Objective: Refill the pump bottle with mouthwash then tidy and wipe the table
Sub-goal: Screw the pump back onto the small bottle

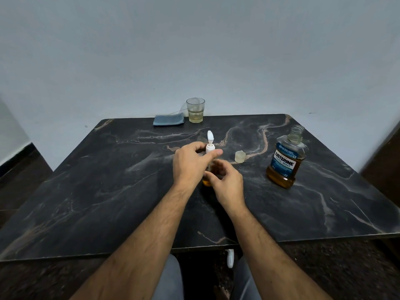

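Right hand wrapped around lower body of pump bottle, amber liquid inside, upright mid-table. Left hand pinching white pump head collar, thumb and fingers closed on it. Loose cap just right. Open Listerine bottle farther right. Far edge: glass, folded blue cloth.

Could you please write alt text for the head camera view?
Both hands grip a pump bottle mid-table: left hand at the pump, right hand on the body. An uncapped mouthwash bottle stands right; cap between.
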